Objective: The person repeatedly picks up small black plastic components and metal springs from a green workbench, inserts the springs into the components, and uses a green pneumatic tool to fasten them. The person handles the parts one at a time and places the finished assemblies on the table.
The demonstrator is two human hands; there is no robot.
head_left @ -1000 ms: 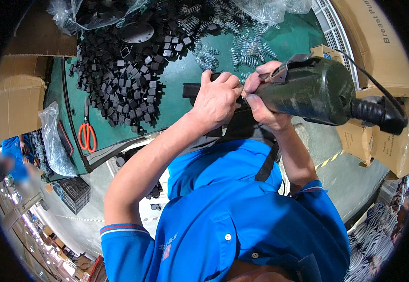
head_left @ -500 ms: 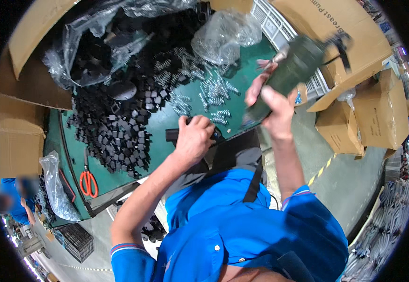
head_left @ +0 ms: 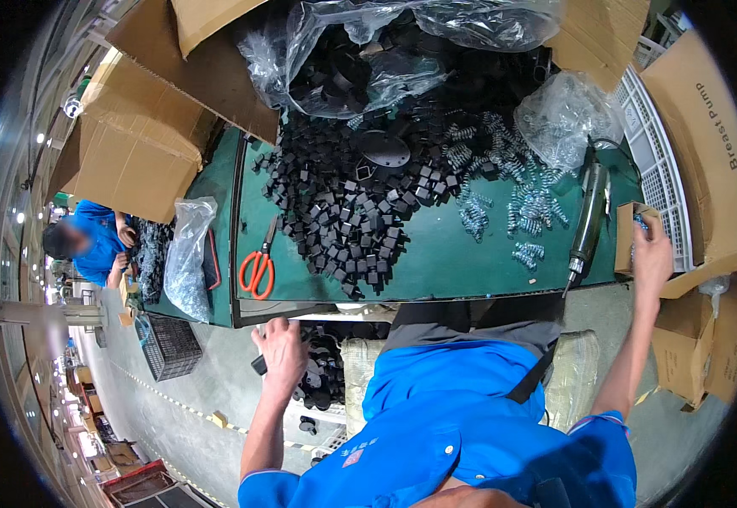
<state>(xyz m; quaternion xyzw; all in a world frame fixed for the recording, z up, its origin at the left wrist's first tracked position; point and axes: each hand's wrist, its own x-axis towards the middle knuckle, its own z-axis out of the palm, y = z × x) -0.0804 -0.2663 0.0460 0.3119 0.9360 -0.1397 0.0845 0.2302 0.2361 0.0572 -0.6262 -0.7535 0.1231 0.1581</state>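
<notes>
My left hand (head_left: 282,354) is closed around a black plastic part (head_left: 259,365), out past the front edge of the table; most of the part is hidden by the palm. At the right end of the table, my right hand (head_left: 652,245) reaches into a small cardboard box (head_left: 625,240). Its fingers are curled, and anything between them is too small to make out. A dark green electric screwdriver (head_left: 590,216) lies to the left of that box, its bit pointing toward me. Metal springs (head_left: 534,207) are scattered left of the screwdriver.
Black square pieces (head_left: 356,229) are heaped mid-table below a plastic bag of black parts (head_left: 360,72). Orange-handled scissors (head_left: 258,269) lie left. A grey crate (head_left: 658,161) and cardboard boxes stand right. Another person (head_left: 93,241) works at far left.
The electric screwdriver has left my right hand and now lies on the table. That hand has moved right into the small box. My left hand has moved left, off the table, with the black part.
</notes>
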